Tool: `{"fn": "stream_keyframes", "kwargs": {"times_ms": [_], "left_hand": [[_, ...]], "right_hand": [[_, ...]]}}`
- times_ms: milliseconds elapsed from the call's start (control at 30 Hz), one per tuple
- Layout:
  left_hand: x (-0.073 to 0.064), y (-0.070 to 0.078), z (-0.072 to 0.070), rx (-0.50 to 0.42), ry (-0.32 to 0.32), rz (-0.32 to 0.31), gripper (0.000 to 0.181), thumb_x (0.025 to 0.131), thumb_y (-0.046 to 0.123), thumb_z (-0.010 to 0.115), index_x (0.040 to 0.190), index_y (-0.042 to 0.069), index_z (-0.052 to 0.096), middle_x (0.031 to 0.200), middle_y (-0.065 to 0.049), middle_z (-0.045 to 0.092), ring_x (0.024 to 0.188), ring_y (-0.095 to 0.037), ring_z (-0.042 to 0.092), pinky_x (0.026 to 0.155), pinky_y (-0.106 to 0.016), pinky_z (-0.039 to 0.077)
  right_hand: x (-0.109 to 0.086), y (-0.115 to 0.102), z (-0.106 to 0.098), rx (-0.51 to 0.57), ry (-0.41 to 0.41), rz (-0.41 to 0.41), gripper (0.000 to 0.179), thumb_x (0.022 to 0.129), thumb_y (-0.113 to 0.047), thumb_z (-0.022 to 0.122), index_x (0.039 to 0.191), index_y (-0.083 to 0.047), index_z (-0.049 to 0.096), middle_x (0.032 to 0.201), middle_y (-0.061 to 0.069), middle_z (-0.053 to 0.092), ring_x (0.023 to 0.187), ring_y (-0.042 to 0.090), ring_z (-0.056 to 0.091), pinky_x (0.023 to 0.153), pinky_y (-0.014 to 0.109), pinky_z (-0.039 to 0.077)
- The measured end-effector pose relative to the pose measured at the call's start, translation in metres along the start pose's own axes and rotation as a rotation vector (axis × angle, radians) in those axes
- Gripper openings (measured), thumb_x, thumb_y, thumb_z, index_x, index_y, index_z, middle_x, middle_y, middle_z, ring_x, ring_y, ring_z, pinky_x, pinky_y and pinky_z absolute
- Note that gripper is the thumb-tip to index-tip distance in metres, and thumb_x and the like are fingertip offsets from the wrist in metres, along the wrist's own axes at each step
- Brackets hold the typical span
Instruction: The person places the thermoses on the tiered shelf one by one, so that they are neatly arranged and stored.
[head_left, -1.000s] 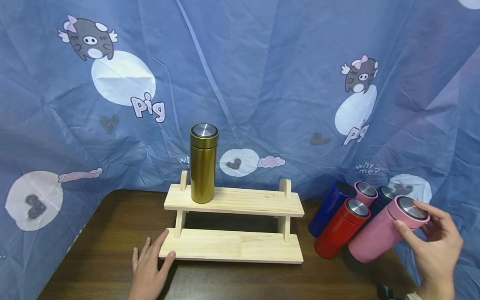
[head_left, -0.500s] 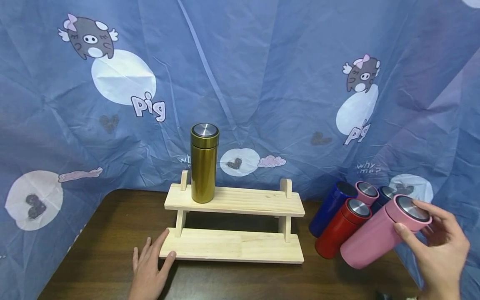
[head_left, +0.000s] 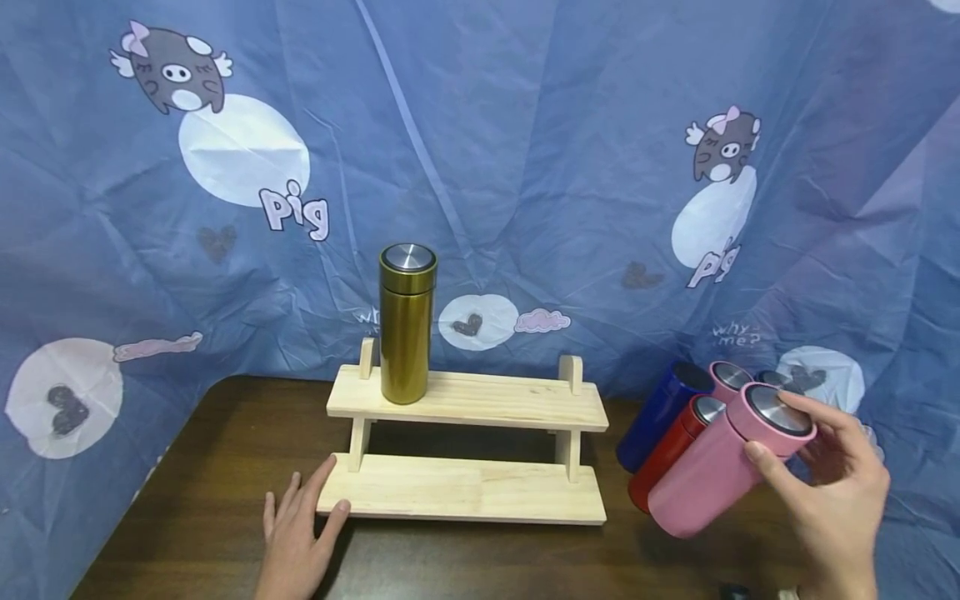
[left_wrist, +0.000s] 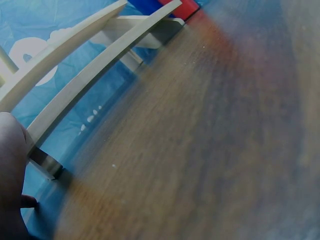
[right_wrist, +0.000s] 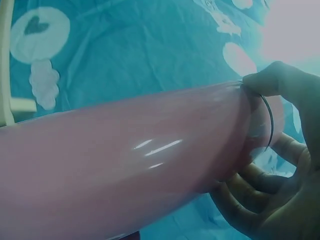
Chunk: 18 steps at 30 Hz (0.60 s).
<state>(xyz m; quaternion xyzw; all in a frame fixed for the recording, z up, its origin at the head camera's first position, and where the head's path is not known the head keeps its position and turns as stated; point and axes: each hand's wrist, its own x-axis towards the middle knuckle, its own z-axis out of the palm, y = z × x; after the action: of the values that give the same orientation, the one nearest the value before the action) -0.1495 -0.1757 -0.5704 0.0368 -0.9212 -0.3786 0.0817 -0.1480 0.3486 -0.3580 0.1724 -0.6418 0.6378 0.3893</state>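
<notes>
My right hand (head_left: 832,483) grips a pink thermos flask (head_left: 712,471) near its silver-topped lid, thumb on the near side and fingers round the far side. The flask is tilted, its base toward the lower left, overlapping a red flask (head_left: 667,454) in the head view. In the right wrist view the pink flask (right_wrist: 125,160) fills much of the frame, with the thumb and fingers at its lid end. My left hand (head_left: 296,533) lies at the left end of the lower shelf of a two-tier wooden rack (head_left: 465,492), fingers spread, touching it. A gold flask (head_left: 406,342) stands upright on the upper shelf.
Behind the held flask, a blue flask (head_left: 660,421), another pink flask (head_left: 727,379) and a dark blue one (head_left: 772,379) stand close together. A blue patterned cloth (head_left: 525,167) hangs behind the brown table (head_left: 210,483).
The pink flask has moved left, away from its spot beside the group, in my right hand, and now covers more of the red flask. My left hand stays at the rack.
</notes>
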Motion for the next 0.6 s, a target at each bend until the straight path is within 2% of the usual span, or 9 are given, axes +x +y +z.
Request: {"fn": "stream_keyframes", "kwargs": {"times_ms": [100,233,400,600], "left_hand": [[0.000,-0.001,0.000,0.004,0.008,0.009,0.065,0.115,0.042,0.058,0.170,0.015,0.039,0.164,-0.033,0.049,0.155,-0.070,0.028,0.125,-0.084,0.002],[-0.001,-0.001,0.000,-0.012,0.026,0.025,0.064,0.115,0.042,0.060,0.169,0.015,0.041,0.164,-0.032,0.050,0.155,-0.071,0.029,0.124,-0.085,0.002],[0.000,-0.001,0.000,-0.015,0.019,0.017,0.064,0.115,0.043,0.059,0.169,0.015,0.041,0.165,-0.031,0.049,0.155,-0.071,0.028,0.124,-0.085,0.002],[0.001,0.000,-0.002,-0.005,-0.004,-0.004,0.065,0.115,0.043,0.058,0.170,0.016,0.039,0.167,-0.030,0.047,0.156,-0.070,0.027,0.125,-0.084,0.001]], "right_hand": [[-0.002,0.001,0.008,0.039,0.002,0.010,0.066,0.070,0.039,0.072,0.133,0.027,0.060,0.129,0.018,0.078,0.110,0.019,0.077,0.095,0.018,0.059],[-0.006,-0.003,0.018,0.009,0.039,0.060,0.066,0.069,0.039,0.071,0.133,0.027,0.061,0.128,0.018,0.079,0.110,0.018,0.077,0.096,0.019,0.060],[-0.008,-0.003,0.028,0.043,0.038,0.046,0.066,0.069,0.040,0.071,0.132,0.027,0.061,0.126,0.019,0.079,0.109,0.020,0.077,0.094,0.020,0.060],[-0.012,-0.006,0.039,-0.057,0.014,0.086,0.066,0.071,0.037,0.074,0.134,0.023,0.063,0.125,0.013,0.080,0.110,0.016,0.077,0.095,0.019,0.059]]}}
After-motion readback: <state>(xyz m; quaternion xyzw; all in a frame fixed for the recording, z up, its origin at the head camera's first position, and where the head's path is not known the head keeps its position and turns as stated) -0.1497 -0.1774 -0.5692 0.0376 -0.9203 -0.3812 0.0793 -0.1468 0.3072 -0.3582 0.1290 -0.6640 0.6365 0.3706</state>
